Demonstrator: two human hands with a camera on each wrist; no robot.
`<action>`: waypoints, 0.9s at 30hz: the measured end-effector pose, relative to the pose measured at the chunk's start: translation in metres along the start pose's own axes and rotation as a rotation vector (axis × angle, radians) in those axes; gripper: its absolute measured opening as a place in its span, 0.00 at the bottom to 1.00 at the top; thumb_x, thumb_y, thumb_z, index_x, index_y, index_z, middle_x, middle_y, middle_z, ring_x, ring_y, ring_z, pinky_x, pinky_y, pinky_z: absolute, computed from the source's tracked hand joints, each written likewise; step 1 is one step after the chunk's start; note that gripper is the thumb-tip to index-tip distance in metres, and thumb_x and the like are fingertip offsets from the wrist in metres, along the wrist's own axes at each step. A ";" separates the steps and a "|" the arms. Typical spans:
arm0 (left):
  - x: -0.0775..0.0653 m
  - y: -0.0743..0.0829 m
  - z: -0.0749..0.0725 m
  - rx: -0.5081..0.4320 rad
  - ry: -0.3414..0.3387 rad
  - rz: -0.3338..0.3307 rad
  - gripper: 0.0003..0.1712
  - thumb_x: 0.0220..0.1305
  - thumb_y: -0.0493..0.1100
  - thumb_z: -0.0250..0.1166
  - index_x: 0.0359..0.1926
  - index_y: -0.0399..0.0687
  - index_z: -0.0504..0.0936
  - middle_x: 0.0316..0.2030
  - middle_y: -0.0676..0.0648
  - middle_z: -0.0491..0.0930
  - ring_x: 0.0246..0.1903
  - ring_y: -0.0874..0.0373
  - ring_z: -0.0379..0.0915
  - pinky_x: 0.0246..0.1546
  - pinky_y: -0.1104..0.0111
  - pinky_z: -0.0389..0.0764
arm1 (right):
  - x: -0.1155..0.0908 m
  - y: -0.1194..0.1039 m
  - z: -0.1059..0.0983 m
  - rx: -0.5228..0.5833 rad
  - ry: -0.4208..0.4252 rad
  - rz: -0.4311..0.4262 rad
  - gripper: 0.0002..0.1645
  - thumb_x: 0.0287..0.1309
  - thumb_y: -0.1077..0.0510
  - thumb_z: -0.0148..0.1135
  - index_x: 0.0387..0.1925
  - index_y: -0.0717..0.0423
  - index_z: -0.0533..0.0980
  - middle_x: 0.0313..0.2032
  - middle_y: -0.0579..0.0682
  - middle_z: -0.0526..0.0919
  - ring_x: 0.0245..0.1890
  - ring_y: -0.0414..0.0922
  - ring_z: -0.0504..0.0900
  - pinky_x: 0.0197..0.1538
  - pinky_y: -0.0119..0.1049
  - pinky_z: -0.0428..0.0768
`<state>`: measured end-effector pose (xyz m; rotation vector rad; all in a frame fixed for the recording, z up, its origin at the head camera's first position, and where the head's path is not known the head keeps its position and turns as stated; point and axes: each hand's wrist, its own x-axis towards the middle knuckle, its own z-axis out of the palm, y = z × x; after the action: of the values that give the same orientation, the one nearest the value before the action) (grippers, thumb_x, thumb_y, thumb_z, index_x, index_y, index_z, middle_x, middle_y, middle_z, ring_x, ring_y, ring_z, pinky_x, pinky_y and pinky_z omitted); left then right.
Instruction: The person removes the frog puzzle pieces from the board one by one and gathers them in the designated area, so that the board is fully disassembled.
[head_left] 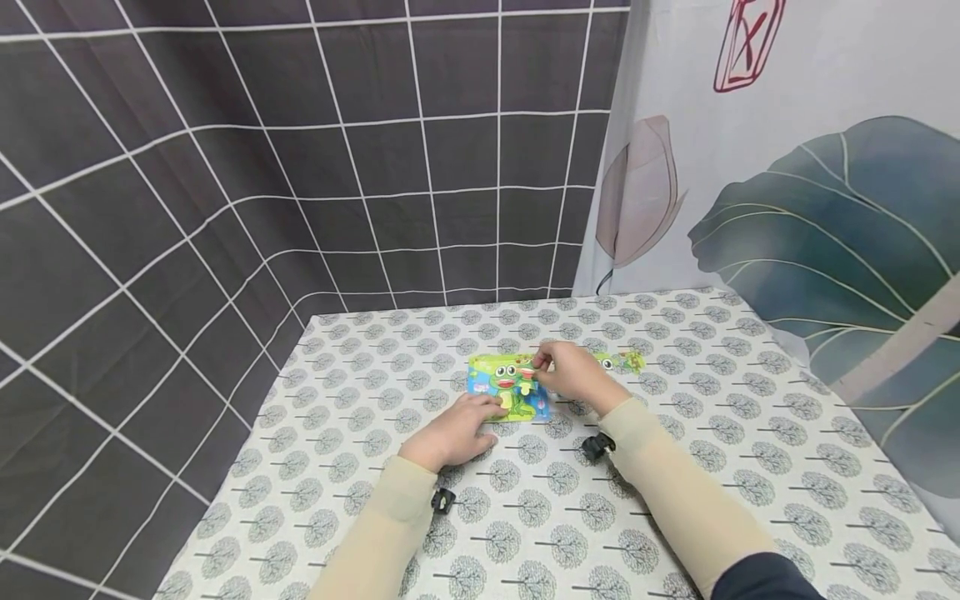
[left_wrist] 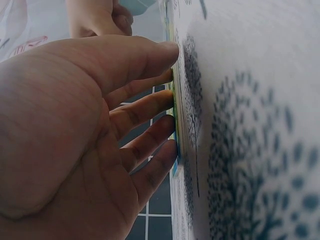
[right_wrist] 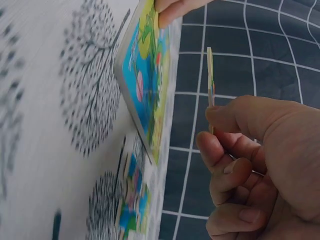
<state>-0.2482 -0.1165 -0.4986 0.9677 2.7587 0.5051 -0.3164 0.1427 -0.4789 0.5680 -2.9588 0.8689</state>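
Observation:
A frog-picture puzzle board (head_left: 491,372) in green and blue lies flat on the patterned tablecloth. On its near left part rest the extended fingertips of my left hand (head_left: 461,429). In the left wrist view those fingers (left_wrist: 145,107) are spread against the board's face, thumb at its edge. My right hand (head_left: 572,371) is above the board's right side. Between thumb and index finger it pinches a thin puzzle piece (right_wrist: 210,75), seen edge-on in the right wrist view and raised off the board. The piece's far end sticks up past the fingertips.
More loose puzzle pieces (right_wrist: 134,195) lie on the cloth to the right of the board, partly behind the right hand from the head. A dark gridded curtain (head_left: 450,167) stands behind the table (head_left: 360,417), and a leaf-print curtain (head_left: 810,208) hangs at the right.

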 end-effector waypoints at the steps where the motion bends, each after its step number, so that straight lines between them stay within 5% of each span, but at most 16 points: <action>1: 0.000 0.000 0.000 0.000 0.000 0.000 0.29 0.72 0.47 0.67 0.72 0.53 0.76 0.75 0.49 0.68 0.75 0.49 0.59 0.77 0.54 0.61 | -0.002 0.002 -0.002 -0.002 0.001 -0.003 0.05 0.61 0.59 0.71 0.39 0.50 0.83 0.35 0.42 0.84 0.34 0.41 0.80 0.42 0.42 0.83; 27: -0.001 0.004 -0.003 -0.025 -0.007 0.000 0.29 0.72 0.45 0.67 0.72 0.50 0.75 0.75 0.48 0.67 0.75 0.49 0.59 0.77 0.54 0.61 | -0.038 0.055 -0.038 0.018 0.032 0.078 0.05 0.62 0.58 0.71 0.40 0.51 0.84 0.37 0.45 0.85 0.35 0.45 0.80 0.41 0.45 0.82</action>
<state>-0.2458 -0.1153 -0.4940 0.9623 2.7399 0.5343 -0.3035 0.2184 -0.4796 0.4380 -2.9655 0.9029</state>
